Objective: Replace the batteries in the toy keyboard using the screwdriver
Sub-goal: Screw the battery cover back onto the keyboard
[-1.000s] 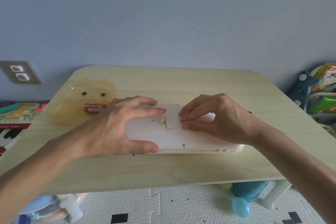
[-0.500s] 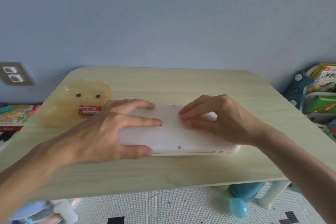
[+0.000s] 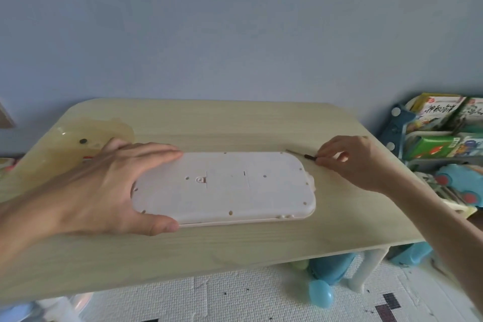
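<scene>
Two bare hands work over one pale wood-grain table (image 3: 235, 243) with rounded corners. One white plastic toy keyboard (image 3: 222, 188), a long slab with rounded ends, lies face down on it, its smooth back dotted with small screw holes and cut by the outline of a square battery cover at the middle. The left hand (image 3: 104, 185) is spread flat, fingers over the far left corner of the keyboard and thumb hooked along its near edge. The right hand (image 3: 355, 162), just past the keyboard's right end, has its fingertips pinched together on one thin screwdriver (image 3: 308, 156) with a dark handle, whose slim metal shaft lies on the table pointing back toward the keyboard's far right corner. Beyond the left hand sits one translucent yellowish plastic tray (image 3: 78, 136) shaped like a bear's face with a dark dot eye; a sliver of red shows inside it beside the fingers, too hidden to count or name.
</scene>
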